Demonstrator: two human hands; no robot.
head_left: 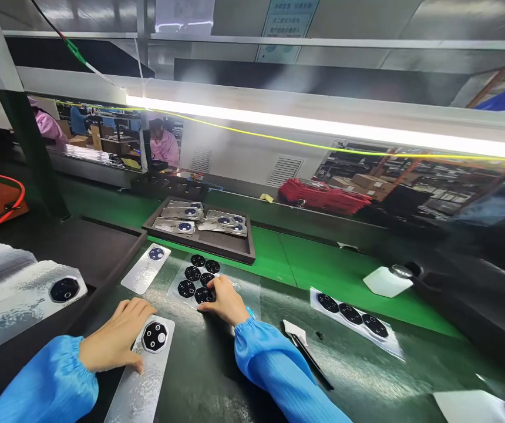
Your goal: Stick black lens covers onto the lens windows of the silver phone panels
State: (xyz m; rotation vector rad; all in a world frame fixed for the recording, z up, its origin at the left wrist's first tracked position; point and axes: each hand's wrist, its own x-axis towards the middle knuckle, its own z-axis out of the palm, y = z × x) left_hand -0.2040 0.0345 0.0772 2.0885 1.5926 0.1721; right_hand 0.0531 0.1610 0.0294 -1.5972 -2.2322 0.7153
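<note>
Nearest the camera, left of centre at the bottom of the frame, a silver panel (pixel 145 382) lies on the desk (pixel 204 376) with a black disc (pixel 154 337) at its upper end, so that pairing looks already made. The left hand (pixel 118 338) rests over its left edge, grip slack, thumb and fingers apart. Near the middle, the right hand (pixel 226 299) reaches onto a clear sheet (pixel 181 275) of six discs, thumb and forefinger around the lowest right one; whether the grip clamps it, I cannot tell. Those six, and three more on a strip (pixel 393 345) at right, sit off any panel. A spare panel (pixel 144 275) left of the sheet, the pieces in the tray (pixel 211 239) beyond and the top of the stack (pixel 19 305) at far left all show discs, which suggests much is done. The near panel's lower end is cut off by the frame, fingers cover part of the sheet, overlaps hide the tray's count, and the lower right corner is too blurred to name.
</note>
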